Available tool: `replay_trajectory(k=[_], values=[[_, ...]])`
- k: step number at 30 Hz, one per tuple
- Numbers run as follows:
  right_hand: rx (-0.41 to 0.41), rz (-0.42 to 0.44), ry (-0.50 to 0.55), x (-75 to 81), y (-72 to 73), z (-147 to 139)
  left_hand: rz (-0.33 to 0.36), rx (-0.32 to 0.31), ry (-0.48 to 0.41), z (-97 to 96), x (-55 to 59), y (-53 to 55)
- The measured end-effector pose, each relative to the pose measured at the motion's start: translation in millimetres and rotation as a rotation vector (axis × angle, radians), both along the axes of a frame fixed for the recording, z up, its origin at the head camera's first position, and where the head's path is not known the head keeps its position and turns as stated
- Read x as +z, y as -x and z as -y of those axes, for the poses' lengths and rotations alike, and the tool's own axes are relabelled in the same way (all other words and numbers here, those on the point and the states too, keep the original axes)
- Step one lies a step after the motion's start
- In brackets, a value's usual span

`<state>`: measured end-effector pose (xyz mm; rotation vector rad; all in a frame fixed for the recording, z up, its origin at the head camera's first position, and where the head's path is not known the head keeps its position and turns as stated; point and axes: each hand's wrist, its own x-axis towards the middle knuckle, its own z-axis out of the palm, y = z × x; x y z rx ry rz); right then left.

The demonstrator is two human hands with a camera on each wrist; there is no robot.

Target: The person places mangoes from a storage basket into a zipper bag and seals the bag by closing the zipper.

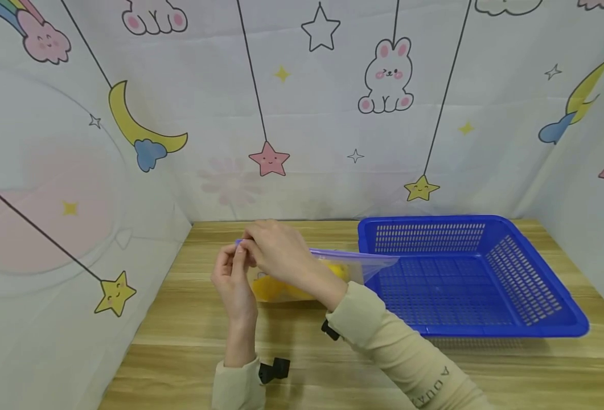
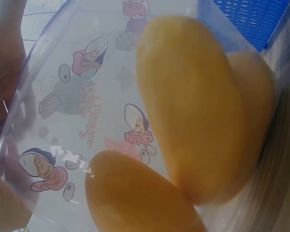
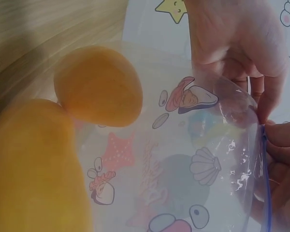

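Note:
Both hands meet at the left end of a clear zip bag printed with cartoon figures and shells. Its purple zip strip runs along the top edge. My left hand pinches the bag's left top corner between thumb and fingers. From above, my right hand crosses in front of the bag and pinches the zip at that same corner, close to a small blue-purple slider. Yellow mangoes lie inside the bag, low down; a rounded orange-yellow one shows at the left end.
A blue slatted plastic basket stands on the wood-grain table at the right, partly behind the bag's right end. White cartoon-printed cloth encloses the table at the back and sides.

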<state>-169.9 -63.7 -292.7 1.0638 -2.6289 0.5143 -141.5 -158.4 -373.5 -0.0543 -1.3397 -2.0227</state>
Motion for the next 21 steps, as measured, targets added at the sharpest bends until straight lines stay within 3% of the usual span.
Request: replay_trajectory(k=[10,21], values=[[0.0,-0.121,0.013,-3.4,-0.2,-2.2,-0.04,0.03,-0.018,-4.6,0.1,1.8],[0.004,-0.187,-0.011,-4.9,-0.6,-3.2,-0.036,0.062,-0.004,-5.4,-0.5,1.2]])
